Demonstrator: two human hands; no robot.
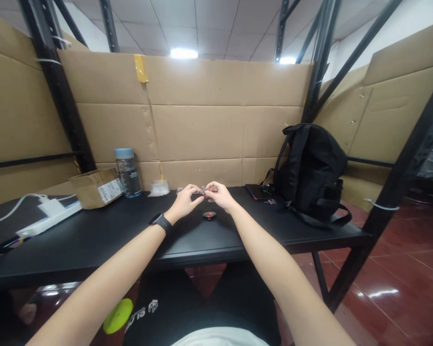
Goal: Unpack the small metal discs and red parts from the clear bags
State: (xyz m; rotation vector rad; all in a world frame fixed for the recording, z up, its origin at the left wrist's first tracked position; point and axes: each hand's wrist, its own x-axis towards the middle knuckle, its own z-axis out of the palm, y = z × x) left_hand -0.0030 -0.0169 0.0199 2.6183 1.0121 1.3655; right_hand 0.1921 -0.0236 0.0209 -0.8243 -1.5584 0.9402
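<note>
My left hand (186, 200) and my right hand (218, 194) meet above the black table (104, 230), fingertips pinched together on a tiny grey part (203, 189) held between them. The part is too small to tell what it is. Just below the hands a small round dark piece with a red centre (210, 215) lies on the tabletop. A black watch band (161, 222) sits on my left wrist.
A black backpack (312, 168) stands at the right, with a dark phone (257, 191) beside it. At the back left are a water bottle (127, 172), a cardboard box (96, 186), a clear plastic bag (158, 188) and a white power strip (46, 218). Cardboard walls surround the table.
</note>
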